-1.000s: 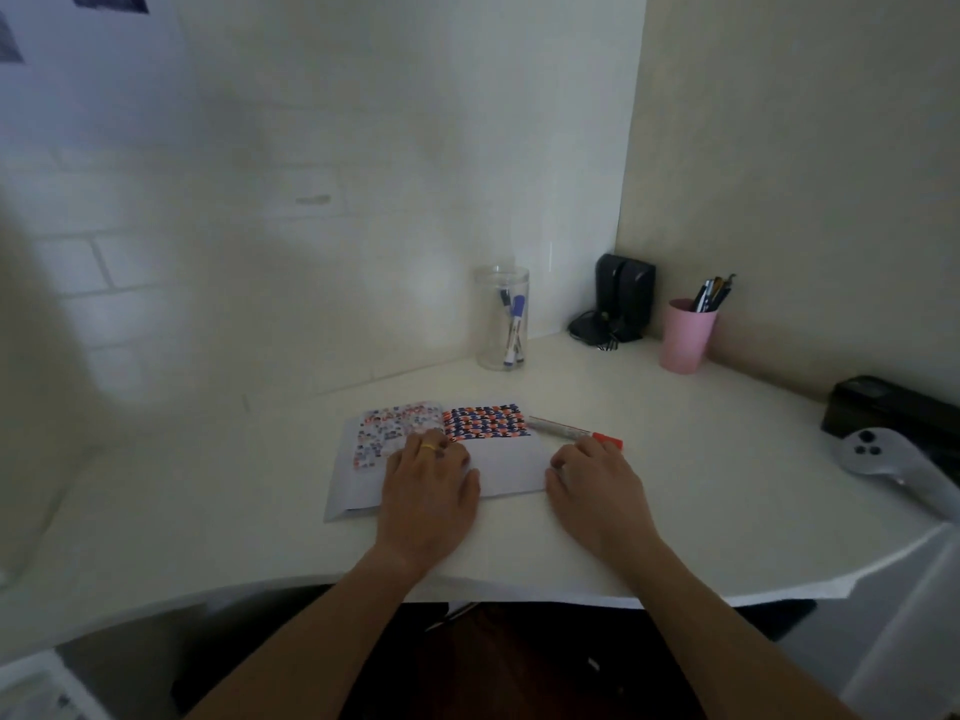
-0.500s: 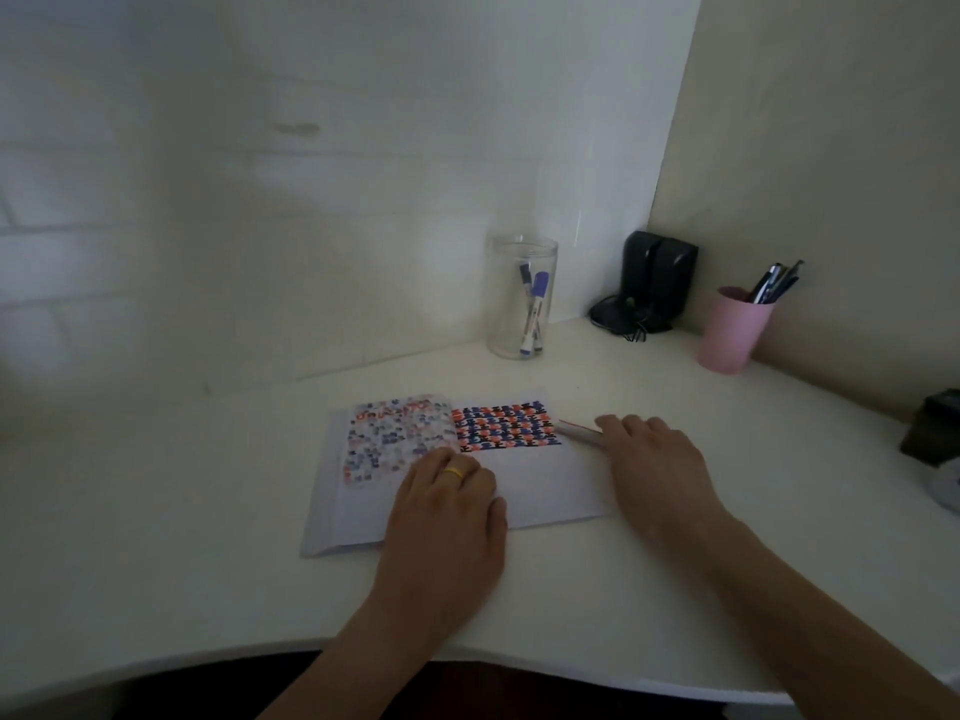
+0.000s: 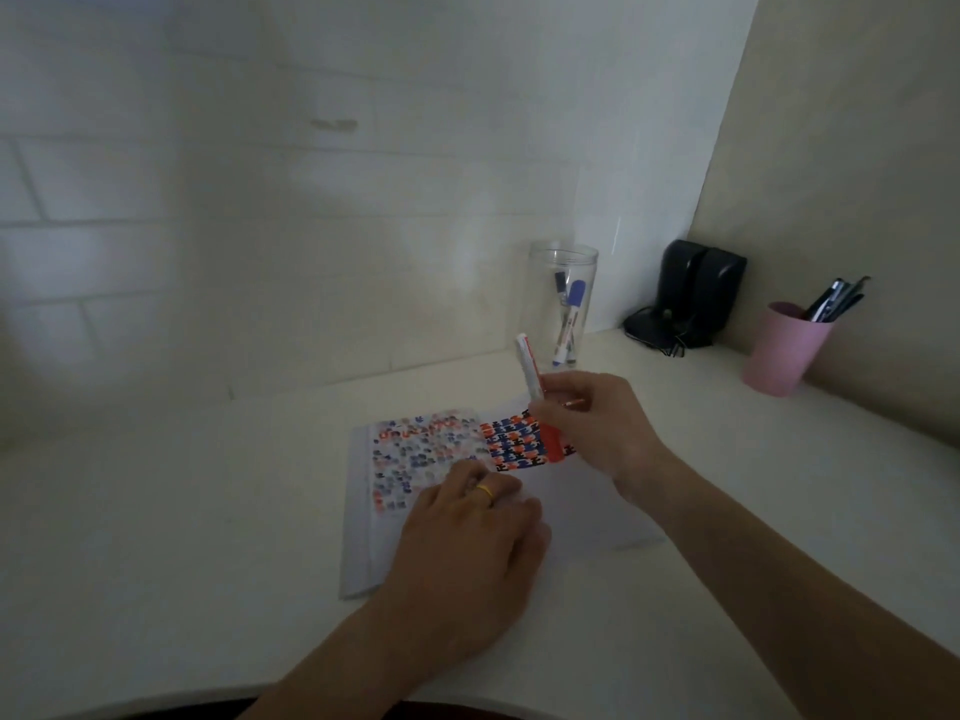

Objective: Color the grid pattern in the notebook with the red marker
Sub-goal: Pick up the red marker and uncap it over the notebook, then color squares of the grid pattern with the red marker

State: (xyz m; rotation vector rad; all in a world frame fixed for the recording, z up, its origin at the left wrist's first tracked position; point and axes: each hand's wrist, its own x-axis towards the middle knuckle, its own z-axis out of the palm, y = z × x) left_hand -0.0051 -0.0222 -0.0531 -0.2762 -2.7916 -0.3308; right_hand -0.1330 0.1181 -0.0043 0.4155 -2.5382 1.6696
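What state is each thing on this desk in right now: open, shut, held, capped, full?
Notebook: open, lying flat.
Red marker: held off the page, red cap on, pointing down.
Right hand: closed on the red marker.
Left hand: flat, pressing the notebook.
Clear jar: upright, lidless, holding markers.
Pink cup: upright, holding pens.

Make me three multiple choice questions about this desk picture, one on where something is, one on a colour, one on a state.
1. Where is the clear jar?
A. behind the notebook, by the wall
B. on the notebook
C. inside the pink cup

2. What colour is the marker's cap?
A. green
B. red
C. yellow

3. What is the right hand doing?
A. lying flat on the desk
B. reaching into the cup
C. holding the red marker above the page

Answers: 1 A, the jar stands beyond the notebook near the wall. 2 B, the cap end is red. 3 C, the marker is raised, and still capped, while the left hand presses the page.
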